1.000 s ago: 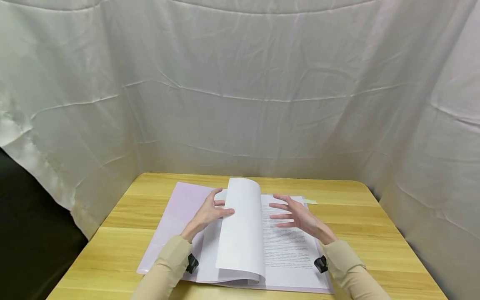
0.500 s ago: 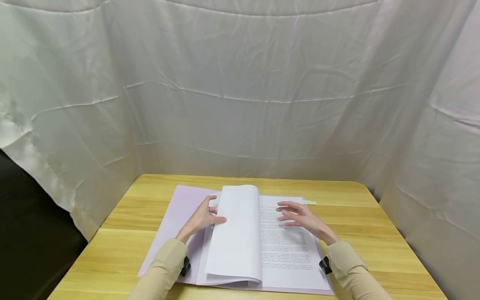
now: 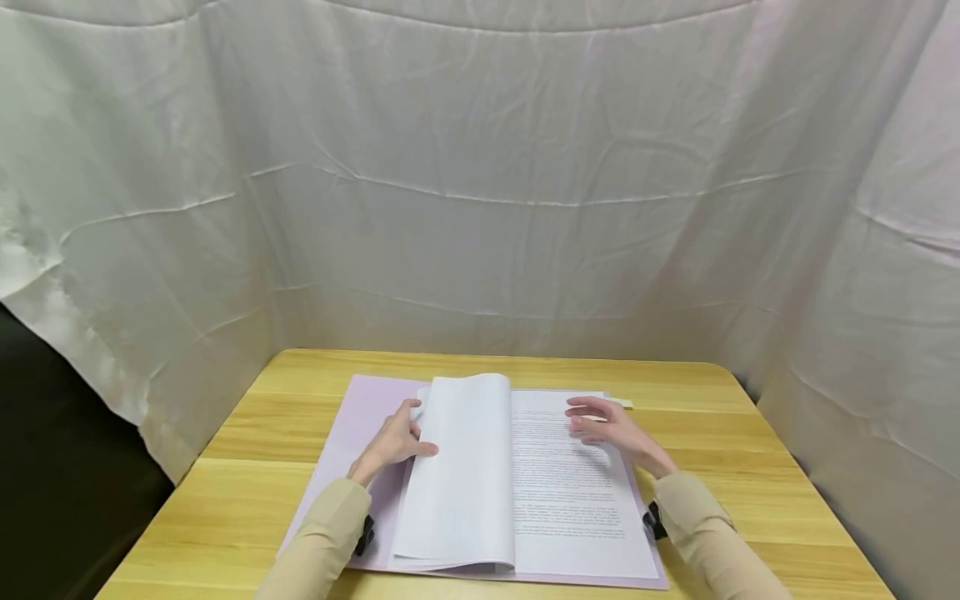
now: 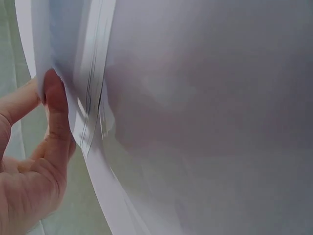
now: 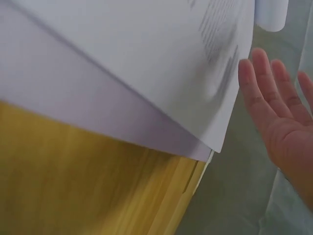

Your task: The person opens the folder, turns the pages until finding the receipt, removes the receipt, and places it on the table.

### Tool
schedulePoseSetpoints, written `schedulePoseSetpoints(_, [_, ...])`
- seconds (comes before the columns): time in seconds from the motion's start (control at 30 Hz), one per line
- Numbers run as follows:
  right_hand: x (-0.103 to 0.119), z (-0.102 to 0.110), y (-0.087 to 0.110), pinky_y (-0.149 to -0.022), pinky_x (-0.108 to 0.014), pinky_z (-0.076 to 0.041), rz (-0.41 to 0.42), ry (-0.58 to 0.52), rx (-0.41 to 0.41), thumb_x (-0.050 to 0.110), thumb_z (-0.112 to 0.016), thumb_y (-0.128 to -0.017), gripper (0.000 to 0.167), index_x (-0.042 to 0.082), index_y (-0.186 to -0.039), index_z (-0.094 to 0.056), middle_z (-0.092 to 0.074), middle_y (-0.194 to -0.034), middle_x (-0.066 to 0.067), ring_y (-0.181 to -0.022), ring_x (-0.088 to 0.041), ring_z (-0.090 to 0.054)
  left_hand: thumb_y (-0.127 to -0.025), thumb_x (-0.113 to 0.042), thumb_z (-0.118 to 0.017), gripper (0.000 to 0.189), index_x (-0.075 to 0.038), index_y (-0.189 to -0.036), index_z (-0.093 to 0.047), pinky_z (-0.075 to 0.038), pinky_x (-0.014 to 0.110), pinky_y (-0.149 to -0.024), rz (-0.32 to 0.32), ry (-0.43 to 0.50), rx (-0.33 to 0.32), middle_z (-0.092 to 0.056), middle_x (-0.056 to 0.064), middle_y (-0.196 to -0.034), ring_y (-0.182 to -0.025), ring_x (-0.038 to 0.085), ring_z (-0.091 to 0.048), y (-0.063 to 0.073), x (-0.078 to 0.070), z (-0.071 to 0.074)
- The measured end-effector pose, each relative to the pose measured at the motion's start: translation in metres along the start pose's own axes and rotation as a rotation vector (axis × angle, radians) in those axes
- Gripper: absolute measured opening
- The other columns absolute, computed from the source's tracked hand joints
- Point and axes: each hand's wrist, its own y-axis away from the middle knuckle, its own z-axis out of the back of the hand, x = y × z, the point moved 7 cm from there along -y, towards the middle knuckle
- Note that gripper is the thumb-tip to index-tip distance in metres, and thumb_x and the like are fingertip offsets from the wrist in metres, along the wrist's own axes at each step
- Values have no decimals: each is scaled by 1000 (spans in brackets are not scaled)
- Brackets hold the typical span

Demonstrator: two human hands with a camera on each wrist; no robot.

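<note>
A lilac folder (image 3: 367,414) lies spread on the table with white sheets in it. My left hand (image 3: 388,446) pinches the left edge of a turned white page (image 3: 467,471), thumb on top and fingers beneath. This page curves over from the middle of the folder. The left wrist view shows the thumb and a finger (image 4: 57,112) meeting on the paper's edge. On the right, my right hand (image 3: 615,429) is held over the upper right part of a printed page (image 3: 566,500), its fingers loosely bent around nothing.
The folder lies on a wooden table (image 3: 750,483). A pale yellow tab (image 3: 624,403) sticks out at the folder's upper right. Grey-white cloth (image 3: 487,183) hangs behind and at both sides, and something black (image 3: 67,450) fills the lower left.
My left hand has moved left and down, laying the page flatter over the left side. My right hand has drawn slightly right, and its spread fingers have bent closer together.
</note>
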Motion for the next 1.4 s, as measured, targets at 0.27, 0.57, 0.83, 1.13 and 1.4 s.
schedulePoseSetpoints(0.27, [-4,11,-5,-96,-36,-57,-14,122,-155,14,-62,-99,50,-9,-141,-48,-57,-137,-32,-116,-38,-65,-77,-6,-85,89,10,-148,-33,-47,28,-66,9,-55,-35,-59,8,-78,-67,16,-52,1,2,3])
schedulePoseSetpoints(0.57, [-10,24,-13,-106,-49,-50,26,255,-269,11,-63,-98,44,-9,-136,-54,-62,-132,-30,-120,-43,-61,-77,-6,-85,90,9,-148,-32,-51,32,-69,31,-111,-51,-64,11,-83,-71,18,-57,2,5,2])
schedulePoseSetpoints(0.83, [-20,32,-23,-112,-63,-39,11,307,-305,8,-58,-100,43,-8,-139,-52,-54,-142,-32,-132,-50,-49,-75,-3,-85,90,7,-148,-33,-50,31,-67,24,-117,-79,-65,9,-81,-69,18,-57,1,8,-1])
schedulePoseSetpoints(1.13, [-28,34,-31,-117,-64,-34,-36,372,-281,5,-54,-100,44,-10,-141,-48,-48,-145,-35,-139,-52,-42,-76,0,-85,88,8,-147,-34,-43,24,-60,5,-108,-74,-61,8,-79,-64,15,-52,0,9,-4])
schedulePoseSetpoints(1.4, [-33,35,-34,-120,-66,-26,-109,402,-270,6,-55,-99,48,-8,-144,-45,-43,-150,-33,-144,-53,-33,-74,0,-85,87,9,-146,-36,-45,26,-62,-1,-114,-81,-63,10,-83,-67,17,-54,-2,12,-4])
